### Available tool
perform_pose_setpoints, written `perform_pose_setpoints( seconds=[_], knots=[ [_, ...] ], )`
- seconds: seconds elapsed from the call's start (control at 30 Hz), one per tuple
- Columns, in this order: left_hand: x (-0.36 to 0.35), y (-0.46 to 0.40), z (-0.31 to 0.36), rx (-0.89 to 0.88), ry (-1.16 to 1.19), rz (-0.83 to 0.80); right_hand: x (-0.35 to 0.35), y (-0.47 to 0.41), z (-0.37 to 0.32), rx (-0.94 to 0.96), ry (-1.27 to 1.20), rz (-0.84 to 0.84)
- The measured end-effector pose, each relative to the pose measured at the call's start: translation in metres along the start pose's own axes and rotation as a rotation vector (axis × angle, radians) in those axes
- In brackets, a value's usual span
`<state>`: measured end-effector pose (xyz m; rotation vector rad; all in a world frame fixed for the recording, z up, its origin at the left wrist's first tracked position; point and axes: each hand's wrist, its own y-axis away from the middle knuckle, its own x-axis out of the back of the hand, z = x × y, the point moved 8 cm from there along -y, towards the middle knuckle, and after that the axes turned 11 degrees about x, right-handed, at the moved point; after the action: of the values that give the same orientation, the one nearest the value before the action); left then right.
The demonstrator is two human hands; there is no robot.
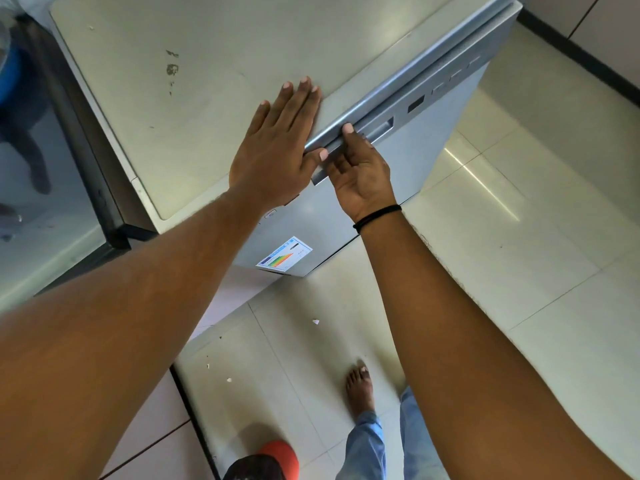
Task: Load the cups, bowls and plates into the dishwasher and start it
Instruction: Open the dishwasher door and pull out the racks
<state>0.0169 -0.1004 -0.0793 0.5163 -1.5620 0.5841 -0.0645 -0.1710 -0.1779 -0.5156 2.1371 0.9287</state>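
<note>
**Dishwasher door shut, both hands on it**

Dishwasher (346, 220) stands on the tiled floor (519, 271). Left hand (277, 150) lies flat, fingers spread, on its top panel (207, 81). Right hand (360, 174) curls its fingers under the door's top edge (398, 98), gripping it. No dishes visible.

No words or numbers are coming through clearly anywhere. A sticker (284, 253) is sitting low on the front of the dishwasher door (408, 157), showing stacked coloured bars running green through yellow to red under a blue band, the look of an energy rating label; its print is too small to make out. Pale marks are showing along the control panel (446, 85) by a dark display window, too blurred to read.
</note>
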Motion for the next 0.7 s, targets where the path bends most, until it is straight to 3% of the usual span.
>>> perform_pose_setpoints(
  seconds=[0.43,0.7],
  knots=[
    [0.003,0.000,0.002,-0.006,-0.002,-0.032,0.031,0.021,-0.017,0.070,0.195,0.133],
    [0.002,0.002,0.005,-0.030,-0.043,-0.011,0.087,0.069,-0.045,0.229,0.344,0.297]
  ],
)
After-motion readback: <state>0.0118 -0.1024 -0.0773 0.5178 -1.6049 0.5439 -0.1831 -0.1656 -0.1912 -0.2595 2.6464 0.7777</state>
